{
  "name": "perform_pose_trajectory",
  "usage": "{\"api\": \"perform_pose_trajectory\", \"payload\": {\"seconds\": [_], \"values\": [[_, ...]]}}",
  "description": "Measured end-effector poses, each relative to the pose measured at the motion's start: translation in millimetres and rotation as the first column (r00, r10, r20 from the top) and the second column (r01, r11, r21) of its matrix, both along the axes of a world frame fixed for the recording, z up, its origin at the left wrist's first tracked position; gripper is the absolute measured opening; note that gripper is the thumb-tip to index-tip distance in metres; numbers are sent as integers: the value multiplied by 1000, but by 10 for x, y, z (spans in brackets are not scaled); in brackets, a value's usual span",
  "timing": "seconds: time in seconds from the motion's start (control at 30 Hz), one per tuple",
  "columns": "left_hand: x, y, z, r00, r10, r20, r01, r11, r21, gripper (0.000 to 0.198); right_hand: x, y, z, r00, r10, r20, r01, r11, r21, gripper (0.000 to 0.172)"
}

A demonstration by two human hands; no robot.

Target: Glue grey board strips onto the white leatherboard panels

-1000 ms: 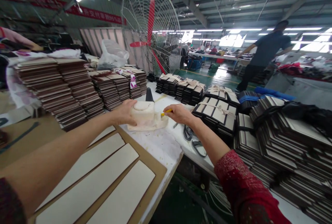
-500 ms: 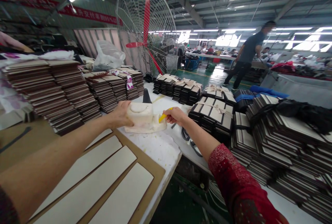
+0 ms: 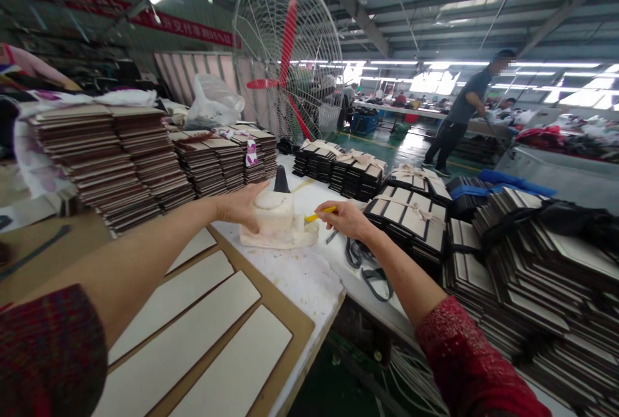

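Note:
A cream-white plastic container (image 3: 275,218) lies on the white-topped table, its right end cut open. My left hand (image 3: 242,209) grips its left end, thumb in front and fingers over the far side. In my right hand (image 3: 344,217) is a thin yellow-handled tool (image 3: 316,214), pinched between thumb and fingers. The handle slants down to the container's opening; its lower end is hidden there, so its kind cannot be made out. A dark cone-shaped object (image 3: 281,180) stands just behind the container.
Long cream panels (image 3: 193,314) lie on a brown board nearest me. Tall stacks of panels (image 3: 111,165) stand left, tied bundles (image 3: 411,211) right, beside grey straps (image 3: 372,272). Behind is a large caged fan (image 3: 285,75); a person (image 3: 459,114) stands in the aisle.
My right hand has drawn slightly right from the container, and the yellow handle lies flatter. The left hand still grips the container. The whole scene has shifted right in view.

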State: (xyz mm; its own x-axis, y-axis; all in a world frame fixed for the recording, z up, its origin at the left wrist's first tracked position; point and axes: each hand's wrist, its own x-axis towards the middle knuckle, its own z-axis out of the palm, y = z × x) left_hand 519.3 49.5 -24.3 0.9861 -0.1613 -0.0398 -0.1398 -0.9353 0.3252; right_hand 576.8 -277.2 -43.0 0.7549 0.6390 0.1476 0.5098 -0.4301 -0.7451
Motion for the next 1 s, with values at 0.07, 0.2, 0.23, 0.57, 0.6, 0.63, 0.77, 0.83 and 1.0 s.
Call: {"api": "perform_pose_trajectory", "payload": {"seconds": [0.07, 0.2, 0.23, 0.57, 0.6, 0.63, 0.77, 0.83, 1.0], "values": [[18, 3, -26, 1000, 2, -4, -2, 1000, 27, 139, -20, -26, -3, 998, 12, 57, -11, 1000, -28, 18], [1, 44, -40, 1000, -7, -22, 10, 994, 108, 132, -61, -12, 56, 987, 16, 161, -1, 996, -93, 20], [-11, 51, -33, 1000, -7, -28, 10, 991, 133, 131, -77, 2, 81, 983, 20, 185, 1, 994, -108, 21], [-62, 136, -119, 999, 47, -14, -44, 985, 167, 131, -173, 241, 380, 954, 32, 297, 62, 951, -303, 14], [-67, 134, -123, 999, 38, -10, -36, 987, 158, 130, -155, 271, 407, 959, 15, 283, 77, 947, -312, 14], [-76, 126, -121, 1000, 27, -6, -25, 989, 148, 129, -130, 301, 429, 965, -5, 262, 91, 944, -318, 16], [-132, 54, -84, 1000, -1, -3, 2, 993, 117, 126, 8, 395, 412, 989, -104, 107, 134, 936, -326, 35], [-160, 16, -67, 1000, -7, -5, 8, 994, 106, 125, 55, 425, 331, 988, -151, 29, 152, 936, -316, 39], [-205, -27, -62, 1000, -16, -11, 17, 995, 94, 123, 34, 436, 120, 981, -176, -75, 151, 953, -262, 30]]}}
